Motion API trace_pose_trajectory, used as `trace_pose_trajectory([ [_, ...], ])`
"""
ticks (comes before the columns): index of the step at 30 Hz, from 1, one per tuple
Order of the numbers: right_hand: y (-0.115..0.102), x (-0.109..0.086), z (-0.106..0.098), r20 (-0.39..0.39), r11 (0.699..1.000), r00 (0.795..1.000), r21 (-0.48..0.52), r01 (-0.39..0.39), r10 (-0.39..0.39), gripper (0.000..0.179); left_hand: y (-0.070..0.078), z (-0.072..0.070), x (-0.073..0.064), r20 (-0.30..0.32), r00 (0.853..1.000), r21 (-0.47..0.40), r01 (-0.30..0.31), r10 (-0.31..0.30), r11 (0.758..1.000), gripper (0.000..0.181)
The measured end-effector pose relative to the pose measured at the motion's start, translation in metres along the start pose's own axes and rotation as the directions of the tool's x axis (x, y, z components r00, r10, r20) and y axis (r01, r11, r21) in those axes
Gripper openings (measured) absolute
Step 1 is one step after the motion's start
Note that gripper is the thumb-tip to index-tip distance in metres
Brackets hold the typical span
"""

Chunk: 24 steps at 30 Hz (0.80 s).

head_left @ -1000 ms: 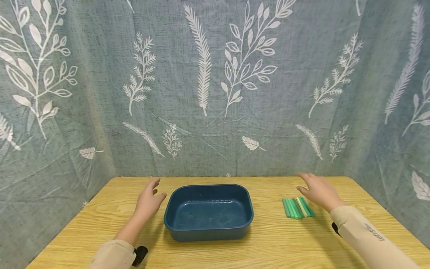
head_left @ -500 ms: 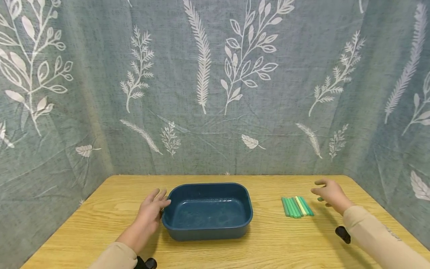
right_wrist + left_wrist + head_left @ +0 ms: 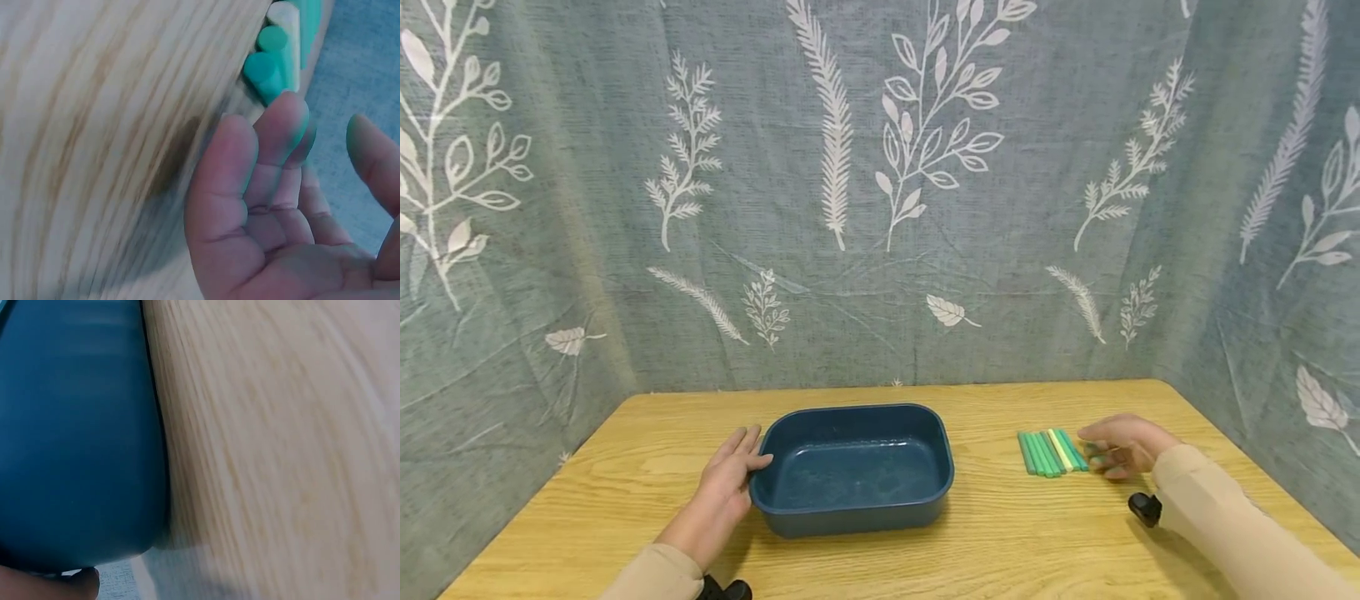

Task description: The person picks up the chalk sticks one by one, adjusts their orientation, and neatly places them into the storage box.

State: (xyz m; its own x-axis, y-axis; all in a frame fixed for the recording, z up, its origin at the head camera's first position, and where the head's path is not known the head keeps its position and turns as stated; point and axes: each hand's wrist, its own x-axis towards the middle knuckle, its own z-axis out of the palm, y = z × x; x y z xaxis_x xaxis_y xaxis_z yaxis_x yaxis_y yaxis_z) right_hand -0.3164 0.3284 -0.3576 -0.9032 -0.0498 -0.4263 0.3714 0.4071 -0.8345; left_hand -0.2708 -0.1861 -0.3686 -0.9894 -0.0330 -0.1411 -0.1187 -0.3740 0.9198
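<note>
Left hand [image 3: 726, 475]: fingers straight at left end of bin [image 3: 853, 522], thumb over its edge; likely steadying, no clench. Right hand [image 3: 1126, 446]: empty, fingers loosely bent beside sticks [image 3: 1051, 452] on table [image 3: 985, 517], right of bin; contact unclear. Sticks side by side, perhaps for easy picking

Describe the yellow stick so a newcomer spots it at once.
On the table, right of the blue bin, a row of sticks lies beside the right hand. The yellow stick is the only pale one among greens.
</note>
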Motion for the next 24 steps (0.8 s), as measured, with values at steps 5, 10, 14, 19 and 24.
trace_pose_trajectory([
  [5,0.001,0.010,0.002,0.001,0.999,1.000,0.031,-0.024,0.024,0.034,-0.002,-0.001,-0.001,-0.016,1.000,-0.005,-0.005,0.005,1.000,0.082],
  [10,0.003,0.017,0.005,-0.005,0.999,1.000,0.040,-0.007,0.007,0.045,-0.003,0.000,-0.001,-0.008,1.000,-0.008,-0.016,0.016,1.000,0.084],
  [14,0.003,0.018,0.003,-0.018,1.000,1.000,-0.008,-0.011,0.011,0.033,-0.005,0.003,0.001,0.001,1.000,-0.011,-0.022,0.022,1.000,0.085],
  [19,0.003,0.019,0.002,-0.032,0.992,0.999,-0.123,-0.013,0.009,0.015,-0.006,0.003,0.002,0.020,1.000,-0.053,-0.013,0.014,0.999,0.084],
  [24,0.002,0.023,0.003,-0.003,0.986,1.000,-0.164,0.019,-0.020,0.014,-0.006,0.000,0.000,0.008,1.000,-0.073,-0.001,0.001,0.997,0.082],
])
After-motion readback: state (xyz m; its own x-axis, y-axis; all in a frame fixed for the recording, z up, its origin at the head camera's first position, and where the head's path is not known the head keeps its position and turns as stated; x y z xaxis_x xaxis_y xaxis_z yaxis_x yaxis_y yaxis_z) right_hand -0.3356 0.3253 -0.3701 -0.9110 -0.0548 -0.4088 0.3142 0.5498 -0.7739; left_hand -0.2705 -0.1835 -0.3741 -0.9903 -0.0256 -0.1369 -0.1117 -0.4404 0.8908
